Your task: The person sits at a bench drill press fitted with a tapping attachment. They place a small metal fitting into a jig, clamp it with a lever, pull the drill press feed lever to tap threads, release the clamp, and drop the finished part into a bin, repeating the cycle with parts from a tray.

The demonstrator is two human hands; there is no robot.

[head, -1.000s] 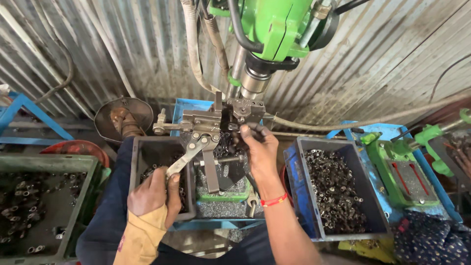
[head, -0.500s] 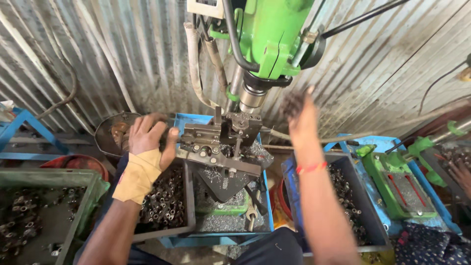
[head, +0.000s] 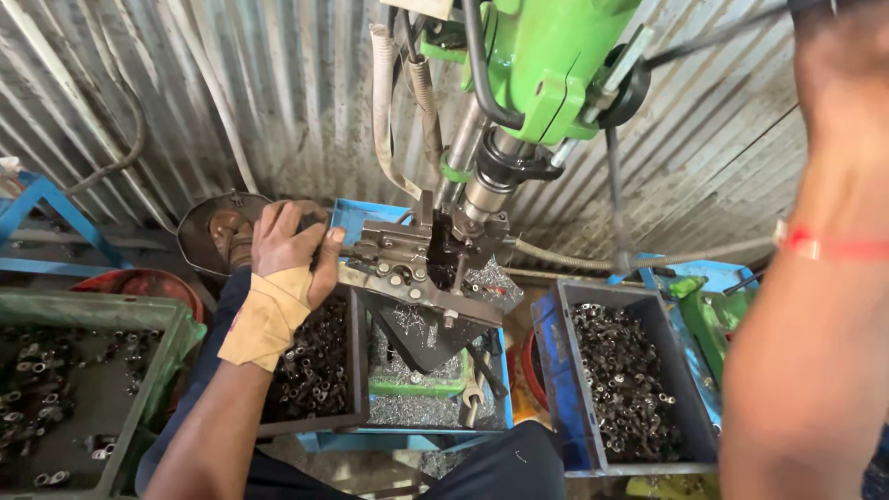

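Observation:
My left hand (head: 289, 252), its wrist wrapped in tan cloth, is closed around the left end of the metal lever (head: 356, 274) of a steel clamping fixture (head: 417, 268). The fixture sits under the spindle (head: 489, 182) of a green drill press (head: 556, 65). My right arm, with a red band at the wrist, is raised at the right edge. My right hand (head: 838, 83) is blurred at the top right corner, near the end of the machine's thin feed rod (head: 713, 39). Its fingers are cut off by the frame.
A blue-grey crate (head: 556, 370) of small metal parts stands at the right, and a dark crate (head: 356, 370) of similar parts sits below my left hand. A green crate (head: 139, 315) is at far left. Swarf covers the tray (head: 417, 407) under the fixture. Corrugated sheet wall (head: 185, 93) stands behind.
My right hand left the fixture and rose up and right toward the feed rod. My left hand moved from the crate up onto the fixture lever. The view tilted closer to the machine.

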